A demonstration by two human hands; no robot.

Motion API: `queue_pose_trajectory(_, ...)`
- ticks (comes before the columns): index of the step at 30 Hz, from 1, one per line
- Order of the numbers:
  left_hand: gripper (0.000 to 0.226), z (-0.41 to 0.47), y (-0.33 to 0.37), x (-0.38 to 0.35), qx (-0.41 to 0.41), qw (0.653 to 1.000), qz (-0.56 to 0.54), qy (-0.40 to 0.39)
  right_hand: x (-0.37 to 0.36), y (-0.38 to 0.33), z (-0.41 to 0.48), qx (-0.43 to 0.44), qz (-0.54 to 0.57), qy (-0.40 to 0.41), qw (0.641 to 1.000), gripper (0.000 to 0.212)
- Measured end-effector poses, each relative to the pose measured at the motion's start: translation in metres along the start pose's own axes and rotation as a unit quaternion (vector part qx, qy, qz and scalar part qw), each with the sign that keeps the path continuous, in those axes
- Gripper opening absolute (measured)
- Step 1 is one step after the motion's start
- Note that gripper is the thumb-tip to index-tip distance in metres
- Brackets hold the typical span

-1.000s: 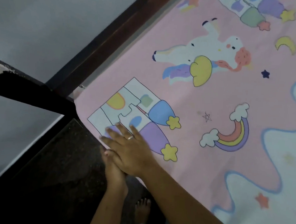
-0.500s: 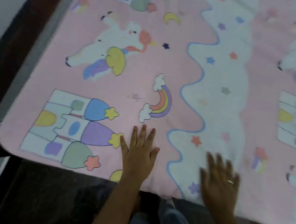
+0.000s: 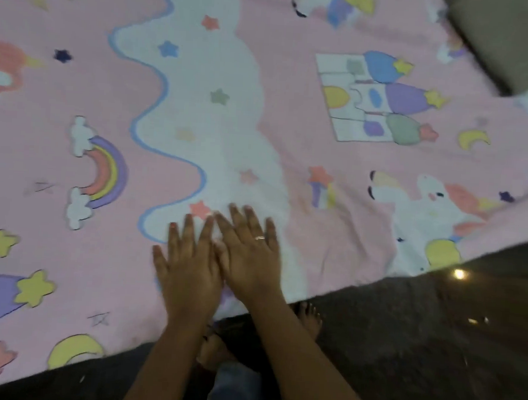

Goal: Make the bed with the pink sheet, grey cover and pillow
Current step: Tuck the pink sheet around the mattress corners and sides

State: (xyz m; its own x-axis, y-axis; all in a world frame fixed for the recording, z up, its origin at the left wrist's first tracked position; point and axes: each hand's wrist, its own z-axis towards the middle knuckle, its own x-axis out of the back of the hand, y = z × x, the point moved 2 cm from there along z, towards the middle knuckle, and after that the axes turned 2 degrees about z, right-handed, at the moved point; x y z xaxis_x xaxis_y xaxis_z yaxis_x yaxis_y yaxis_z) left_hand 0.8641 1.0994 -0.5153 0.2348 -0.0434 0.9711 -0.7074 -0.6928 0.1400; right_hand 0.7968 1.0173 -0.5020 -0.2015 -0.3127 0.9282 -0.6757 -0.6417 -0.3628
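I read the task as being in its first stage. The pink sheet (image 3: 291, 133) is spread over the bed and fills most of the frame, from the upper left down to the near edge that runs diagonally from the lower left to the right side.

My left hand (image 3: 187, 266) and right hand (image 3: 250, 257) lie flat on the sheet just below the centre of the frame, side by side and touching, close to that near edge. Grip state: both hands are spread, fingers extended, palms down; neither grasps anything. I judge this to be a smoothing pass over the fabric.

Condition of the sheet:
- Left half of the frame: lies flat.
- Right of my hands, toward the unicorn print (image 3: 426, 209) at lower right: shallow creases remain.
- Near edge: hangs at the mattress side over the dark floor (image 3: 433, 349); I cannot tell whether it is tucked.

Remaining work, as I judge it:
- Smooth out the creases at lower right.
- Spread the grey cover.
- Place the pillow.

A grey-brown shape (image 3: 514, 35) sits in the upper right corner; it is too blurred to identify as cover or pillow.
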Motion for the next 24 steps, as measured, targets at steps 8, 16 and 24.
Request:
queue_pose_trajectory(8,0.058,0.006,0.083,-0.006,-0.010,1.000,0.002,0.009,0.069,0.222,-0.013,-0.136,-0.120,0.000,0.983,0.051)
queue_pose_trajectory(16,0.055,0.019,0.212,-0.032,-0.136,0.990,0.016,0.016,0.118,0.307,-0.010,-0.354,-0.088,0.125,0.923,0.059)
queue_pose_trajectory(24,0.054,0.022,0.240,-0.041,-0.145,0.988,0.028,0.039,0.090,0.280,-0.015,-0.087,-0.078,0.020,0.993,0.047)
